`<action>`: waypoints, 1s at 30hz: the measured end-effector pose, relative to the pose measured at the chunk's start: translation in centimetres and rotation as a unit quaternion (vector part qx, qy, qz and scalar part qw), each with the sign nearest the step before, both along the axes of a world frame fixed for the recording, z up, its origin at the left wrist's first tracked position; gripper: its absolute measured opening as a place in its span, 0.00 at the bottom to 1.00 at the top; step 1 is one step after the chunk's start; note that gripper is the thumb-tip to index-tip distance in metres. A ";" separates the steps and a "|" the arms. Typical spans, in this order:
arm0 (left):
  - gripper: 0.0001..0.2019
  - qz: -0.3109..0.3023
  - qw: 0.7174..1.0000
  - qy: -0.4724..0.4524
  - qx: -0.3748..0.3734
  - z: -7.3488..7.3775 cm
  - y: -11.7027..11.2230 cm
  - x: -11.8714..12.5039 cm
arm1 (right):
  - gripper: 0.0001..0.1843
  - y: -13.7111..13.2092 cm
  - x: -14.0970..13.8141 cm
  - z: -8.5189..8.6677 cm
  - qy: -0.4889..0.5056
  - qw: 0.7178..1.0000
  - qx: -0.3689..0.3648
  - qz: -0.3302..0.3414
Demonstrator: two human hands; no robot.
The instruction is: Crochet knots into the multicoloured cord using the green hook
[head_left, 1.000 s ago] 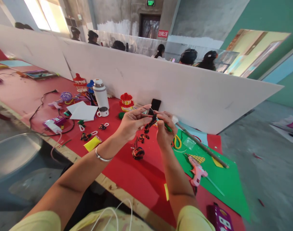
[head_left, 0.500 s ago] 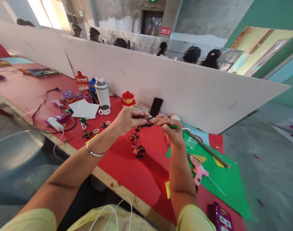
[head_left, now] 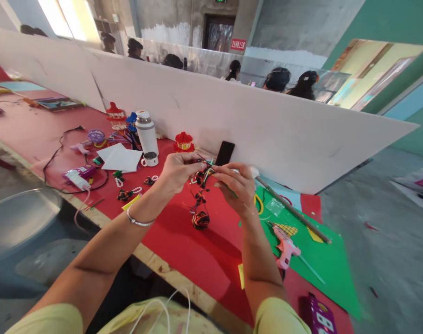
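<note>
My left hand (head_left: 180,171) is closed, pinching dark, multicoloured cords (head_left: 208,175) between thumb and fingertips above the red table. Facing it, my right hand (head_left: 236,183) pinches at the same cords, its fingertips close to the left ones. A thin pale green piece (head_left: 209,163) shows between the hands; whether it belongs to a tool is unclear. From the hands a knotted strand (head_left: 199,198) hangs down to a round wound ball (head_left: 200,220) of black, red and orange cord. The right palm hides part of what it holds.
A white thermos (head_left: 147,132), a cup (head_left: 150,159) and white papers (head_left: 123,158) stand or lie left. A phone (head_left: 225,152) leans on the white partition (head_left: 267,125). At right are a pink glue gun (head_left: 285,246), a stick (head_left: 297,213) and a green sheet (head_left: 333,269).
The right hand has turned and moved slightly left and down. The green-handled pointed tool that jutted right from it no longer shows there. A pale green piece now appears between the hands.
</note>
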State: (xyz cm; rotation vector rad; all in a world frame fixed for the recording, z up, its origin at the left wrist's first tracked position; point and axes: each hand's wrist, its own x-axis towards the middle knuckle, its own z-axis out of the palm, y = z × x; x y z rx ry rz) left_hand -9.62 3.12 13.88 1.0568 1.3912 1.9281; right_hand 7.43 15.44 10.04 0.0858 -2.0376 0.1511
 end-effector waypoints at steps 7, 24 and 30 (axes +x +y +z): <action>0.14 -0.096 0.988 -0.116 -0.017 0.6 -0.6 -0.4 | 0.20 -0.6 -1.0 -1.1 0.081 0.994 0.056 -0.044; 0.11 -0.230 0.967 -0.062 -0.088 0.6 -0.3 -0.8 | 0.14 0.3 -0.1 -0.4 0.020 0.890 -0.365 0.274; 0.13 -0.179 0.979 -0.087 -0.034 0.5 0.0 0.3 | 0.15 0.4 -2.5 -1.8 0.110 0.897 -0.367 0.220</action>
